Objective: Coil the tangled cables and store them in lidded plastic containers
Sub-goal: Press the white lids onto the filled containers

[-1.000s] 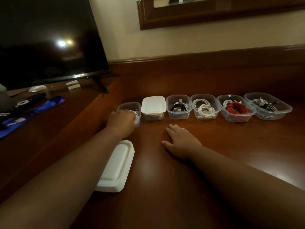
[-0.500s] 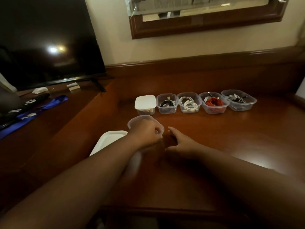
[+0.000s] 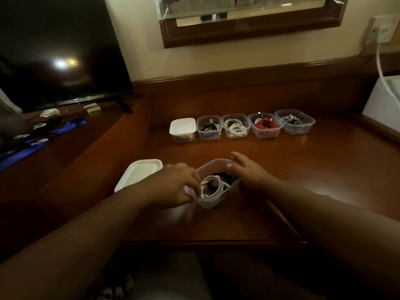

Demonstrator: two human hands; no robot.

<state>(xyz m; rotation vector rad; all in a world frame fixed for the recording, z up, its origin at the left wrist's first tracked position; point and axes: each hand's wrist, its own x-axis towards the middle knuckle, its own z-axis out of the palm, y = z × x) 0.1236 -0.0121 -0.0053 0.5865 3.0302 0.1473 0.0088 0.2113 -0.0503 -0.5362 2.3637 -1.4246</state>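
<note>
A clear plastic container [image 3: 216, 202] with a white coiled cable [image 3: 213, 187] and something black inside sits on the wooden desk near me. My left hand [image 3: 173, 187] grips its left rim, fingers curled over the edge onto the cable. My right hand [image 3: 246, 172] rests against its right rim with fingers fairly straight. A stack of white lids [image 3: 140, 174] lies just left of it. Farther back stands a row of containers: one lidded [image 3: 183, 128], then open ones with a black cable [image 3: 208, 127], a white cable [image 3: 236, 127], a red cable [image 3: 266, 126] and mixed cables [image 3: 294, 122].
A dark TV [image 3: 60, 50] stands at the back left, with a remote [image 3: 32, 131] and a blue strap [image 3: 43, 141] on the raised ledge. A white appliance [image 3: 383, 100] with a cord is at the right. The desk's front edge [image 3: 212, 242] lies close to me.
My left hand pulled the leftmost open container out of the back row toward me. My right hand moved onto its right rim. The camera has drawn back.
</note>
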